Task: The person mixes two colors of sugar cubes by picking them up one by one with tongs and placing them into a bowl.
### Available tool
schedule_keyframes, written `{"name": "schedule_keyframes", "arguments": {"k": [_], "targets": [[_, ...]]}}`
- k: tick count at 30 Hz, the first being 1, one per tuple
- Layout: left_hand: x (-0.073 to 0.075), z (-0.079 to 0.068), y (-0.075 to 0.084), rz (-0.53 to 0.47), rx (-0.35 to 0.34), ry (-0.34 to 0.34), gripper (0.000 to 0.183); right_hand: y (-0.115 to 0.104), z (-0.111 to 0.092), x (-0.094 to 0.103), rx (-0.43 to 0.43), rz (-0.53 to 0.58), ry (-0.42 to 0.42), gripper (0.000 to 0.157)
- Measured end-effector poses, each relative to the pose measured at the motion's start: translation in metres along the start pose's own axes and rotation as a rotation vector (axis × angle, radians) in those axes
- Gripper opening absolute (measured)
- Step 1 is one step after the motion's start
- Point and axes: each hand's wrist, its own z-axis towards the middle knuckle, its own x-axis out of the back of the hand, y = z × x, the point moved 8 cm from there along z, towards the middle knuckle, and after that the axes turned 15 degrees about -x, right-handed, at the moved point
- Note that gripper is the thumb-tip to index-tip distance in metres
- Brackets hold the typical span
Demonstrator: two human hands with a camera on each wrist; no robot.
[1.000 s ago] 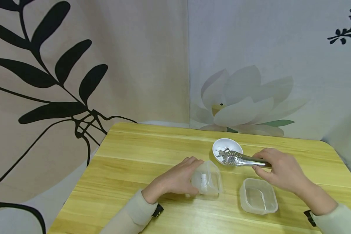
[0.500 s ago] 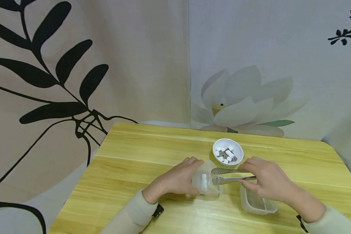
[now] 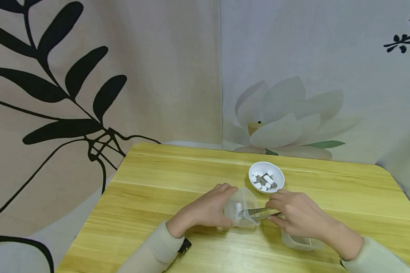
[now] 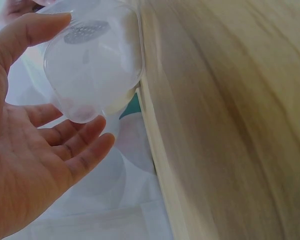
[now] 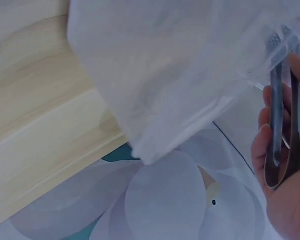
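Note:
My left hand [image 3: 208, 207] holds a clear plastic container [image 3: 240, 194] tipped on its side on the table, thumb on one side and fingers on the other. A small white piece [image 3: 238, 207] shows inside it. In my right hand [image 3: 298, 212] is a pair of metal tongs [image 5: 276, 120], their perforated tips inside the container's open mouth. The tong arms stand apart; whether they touch the white piece I cannot tell. Behind the hands sits a white bowl [image 3: 277, 173] with several white cubes [image 3: 268, 179] and grey pieces [image 3: 260, 181].
A second clear container [image 3: 295, 242] stands upright at the right, partly covered by my right hand and forearm. All of this rests on a wooden table [image 3: 164, 178]. A printed curtain [image 3: 177, 76] hangs just past the table's far edge.
The tongs have left the bowl, swung down and left, and entered the tipped container, moved by my right hand. The left hand and its container have stayed in place.

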Motion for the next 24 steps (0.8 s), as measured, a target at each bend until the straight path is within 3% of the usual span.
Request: {"name": "schedule_keyframes", "arguments": {"k": [9, 20, 24], "targets": [[-0.002, 0.001, -0.001, -0.010, 0.014, -0.005, 0.102, -0.011, 0.002, 0.001, 0.053, -0.043, -0.041, 0.028], [-0.001, -0.002, -0.002, -0.034, 0.019, -0.005, 0.100, -0.024, 0.004, -0.007, 0.128, -0.069, -0.014, 0.027], [-0.001, -0.001, -0.002, -0.032, 0.024, -0.008, 0.101, -0.022, 0.004, -0.006, 0.113, -0.053, -0.009, 0.027]]}}
